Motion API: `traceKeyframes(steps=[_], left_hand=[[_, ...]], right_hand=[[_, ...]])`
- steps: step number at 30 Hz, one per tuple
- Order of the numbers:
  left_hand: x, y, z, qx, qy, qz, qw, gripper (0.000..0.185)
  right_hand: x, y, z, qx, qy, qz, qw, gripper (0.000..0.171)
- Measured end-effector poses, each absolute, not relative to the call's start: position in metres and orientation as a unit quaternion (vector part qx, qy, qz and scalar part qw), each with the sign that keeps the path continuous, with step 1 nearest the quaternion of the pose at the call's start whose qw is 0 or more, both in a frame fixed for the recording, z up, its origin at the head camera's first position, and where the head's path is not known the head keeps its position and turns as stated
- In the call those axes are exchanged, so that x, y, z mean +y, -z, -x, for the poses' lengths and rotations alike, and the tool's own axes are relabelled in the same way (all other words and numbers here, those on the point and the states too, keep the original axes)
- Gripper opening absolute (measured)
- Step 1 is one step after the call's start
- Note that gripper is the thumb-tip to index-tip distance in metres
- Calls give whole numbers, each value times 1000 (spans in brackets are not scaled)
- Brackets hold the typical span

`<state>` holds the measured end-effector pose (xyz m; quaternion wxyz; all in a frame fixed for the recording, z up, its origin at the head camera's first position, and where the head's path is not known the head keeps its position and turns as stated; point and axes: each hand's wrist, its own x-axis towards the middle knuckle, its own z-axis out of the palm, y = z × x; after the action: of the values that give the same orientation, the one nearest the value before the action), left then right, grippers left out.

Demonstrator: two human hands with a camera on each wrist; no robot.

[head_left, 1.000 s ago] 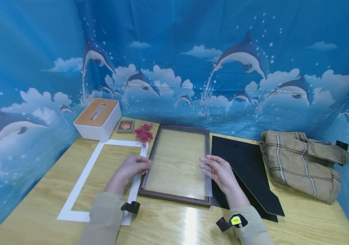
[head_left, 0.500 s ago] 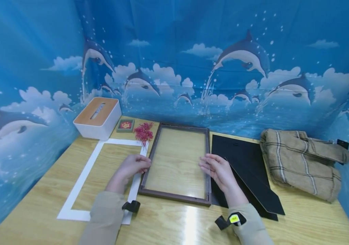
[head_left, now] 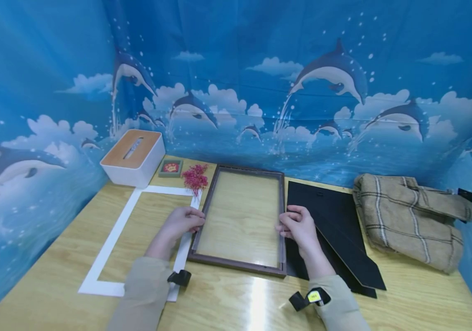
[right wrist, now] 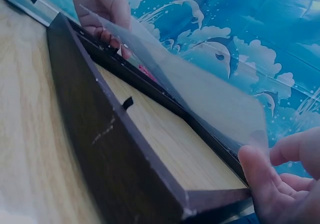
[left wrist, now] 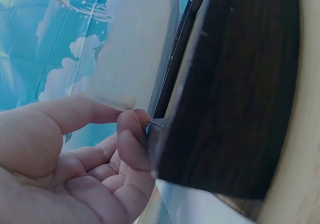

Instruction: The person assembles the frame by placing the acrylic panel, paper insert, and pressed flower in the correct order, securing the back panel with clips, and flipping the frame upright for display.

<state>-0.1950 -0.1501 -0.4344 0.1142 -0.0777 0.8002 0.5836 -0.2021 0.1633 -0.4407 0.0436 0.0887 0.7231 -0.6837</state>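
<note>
Brown wooden picture frame [head_left: 241,219], lying flat at the middle of the worktop [head_left: 236,299]. Clear sheet [right wrist: 200,96] (thin, bending slightly) held over the frame's opening. Left hand [head_left: 182,221] pinches the sheet's left edge at the frame's left rail; right hand [head_left: 299,226] has its fingers [right wrist: 260,176] curled on the right edge.

Change: a second ago the sheet overhung the right rail and the right hand's fingers were spread; now the overhang is gone and the sheet lines up with the opening, so seating looks close, though it is raised off the recess in the wrist views.

Margins: white mat border [head_left: 113,239] touches the left rail, under the left hand; black backing board [head_left: 331,225] lies just beside the right rail. Dried red flowers [head_left: 195,178] near the far left corner. Bare worktop along the near edge.
</note>
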Motion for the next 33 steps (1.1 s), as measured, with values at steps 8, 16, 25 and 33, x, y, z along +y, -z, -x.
traceKeyframes(steps=[8,16,25,33], left_hand=[[-148,433,194,825,-550,83,99,24],[-147,433,195,835,-532,105,94,25],[-149,434,195,844,-518,107,85,31],[-149,434,195,844,-519,106,83,36]], right_hand=[[162,438,202,753,649,-106,32,48],[162,439,201,751,651,-104,30,46],[161,440,199,812,578,-80,-6,46],[156,443,200,886,455,-62,-66,48]])
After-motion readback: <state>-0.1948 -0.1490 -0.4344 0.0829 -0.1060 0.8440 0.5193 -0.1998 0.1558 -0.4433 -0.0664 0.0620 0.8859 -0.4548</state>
